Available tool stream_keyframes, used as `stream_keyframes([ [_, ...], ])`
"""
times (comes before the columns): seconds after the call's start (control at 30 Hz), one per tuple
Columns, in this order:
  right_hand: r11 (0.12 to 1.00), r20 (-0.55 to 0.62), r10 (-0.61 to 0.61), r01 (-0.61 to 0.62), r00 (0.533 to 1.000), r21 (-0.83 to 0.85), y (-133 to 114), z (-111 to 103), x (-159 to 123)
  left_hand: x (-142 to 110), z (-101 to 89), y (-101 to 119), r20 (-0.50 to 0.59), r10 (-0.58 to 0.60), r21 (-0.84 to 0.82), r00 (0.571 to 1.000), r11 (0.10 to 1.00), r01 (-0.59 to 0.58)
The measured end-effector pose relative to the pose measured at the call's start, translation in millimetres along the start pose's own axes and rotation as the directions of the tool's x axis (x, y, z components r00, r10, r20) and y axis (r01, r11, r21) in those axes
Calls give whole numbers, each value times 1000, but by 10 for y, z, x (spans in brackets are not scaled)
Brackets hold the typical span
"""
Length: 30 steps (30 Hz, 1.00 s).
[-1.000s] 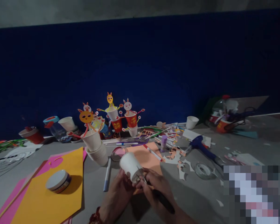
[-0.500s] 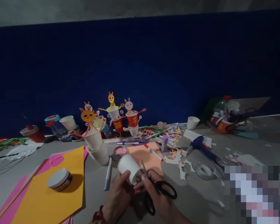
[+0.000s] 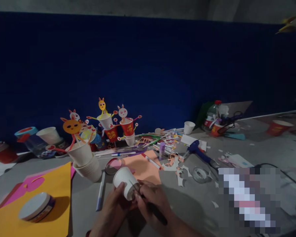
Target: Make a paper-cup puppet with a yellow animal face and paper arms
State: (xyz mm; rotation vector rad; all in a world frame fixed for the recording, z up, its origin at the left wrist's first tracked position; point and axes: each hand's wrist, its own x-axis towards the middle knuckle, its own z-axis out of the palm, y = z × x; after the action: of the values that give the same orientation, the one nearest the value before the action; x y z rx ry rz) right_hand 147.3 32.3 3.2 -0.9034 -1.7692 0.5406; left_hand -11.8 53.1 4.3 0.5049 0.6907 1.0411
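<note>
Over the front of the table, a white paper cup (image 3: 122,179) lies tilted on its side in my left hand (image 3: 112,205), thumb along its wall. My right hand (image 3: 154,197) grips a pair of scissors (image 3: 157,213) with black handles, seen almost edge-on. Their thin blades are at the cup's right-hand end, where my right fingertips also touch it. How far the blades go into the cup is hidden by my fingers. Just left of the cup are a roll of clear tape (image 3: 113,166) and a white and blue marker (image 3: 101,191).
Stacked paper cups (image 3: 87,168) and paper-cup rabbit figures (image 3: 126,127) stand behind on the left. A round tub (image 3: 37,206) sits on orange paper (image 3: 60,200). A blue glue gun (image 3: 199,153), paper scraps (image 3: 175,166) and a tape roll (image 3: 199,174) lie to the right.
My view has turned to the right, so the table things sit further left. The scissors have rotated in my right hand, their handle loops now edge-on. My left hand still holds the cup.
</note>
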Motion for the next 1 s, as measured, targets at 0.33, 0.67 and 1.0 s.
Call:
stream_keyframes([
  [0.33, 996, 23, 86, -85, 996, -17, 11, -9, -19, -2, 23, -29, 75, 12, -132, 997, 991, -2],
  [0.67, 916, 87, 292, -305, 952, 261, -20, -30, -32, -35, 60, -41, 68, 17, -55, 998, 998, -13],
  [1.0, 918, 74, 298, -307, 952, 250, -37, -33, -29, -34, 85, -22, 81, 31, -74, 996, 997, -25],
])
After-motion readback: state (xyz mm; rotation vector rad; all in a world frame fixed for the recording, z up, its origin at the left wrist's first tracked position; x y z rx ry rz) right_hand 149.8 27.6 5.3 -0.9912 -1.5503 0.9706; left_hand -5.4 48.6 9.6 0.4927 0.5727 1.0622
